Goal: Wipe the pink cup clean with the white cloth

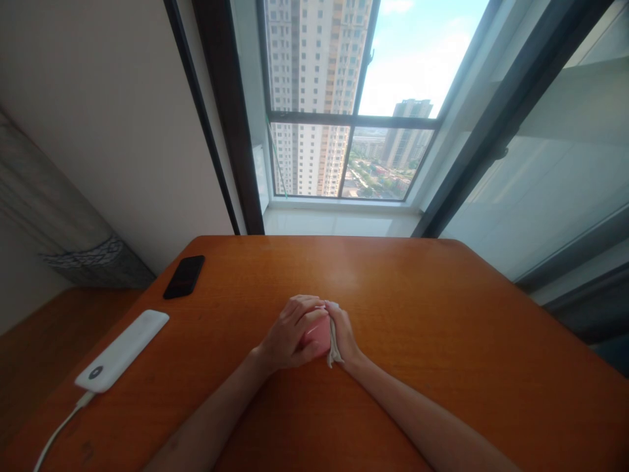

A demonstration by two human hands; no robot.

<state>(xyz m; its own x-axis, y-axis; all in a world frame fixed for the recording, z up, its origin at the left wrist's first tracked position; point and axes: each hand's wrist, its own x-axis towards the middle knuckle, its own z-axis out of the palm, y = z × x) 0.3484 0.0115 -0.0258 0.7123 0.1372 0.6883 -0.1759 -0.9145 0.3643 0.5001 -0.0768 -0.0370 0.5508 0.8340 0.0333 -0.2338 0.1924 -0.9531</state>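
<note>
Centrally, left grip (293,329): curled around a glossy pink object (318,335), fingers over its top, thumb along its near side.
Right grip (345,333): closed on a pale cloth (335,346), holding it against the object's right side; the fingertips are partly hidden.
Pink object: between both hands, over the middle of the brown worktop (422,314); whether it touches the surface I cannot tell.
Pale cloth: bunched, its loose lower edge hanging toward the person.
Worktop's left side: a white oblong device (125,347) with a cable (57,431) at its near end; beyond it, a black phone (185,276) lying flat.
Past the far edge: a dark-framed window (351,120), high-rises outside.
Far left: a grey curtain (63,203).
</note>
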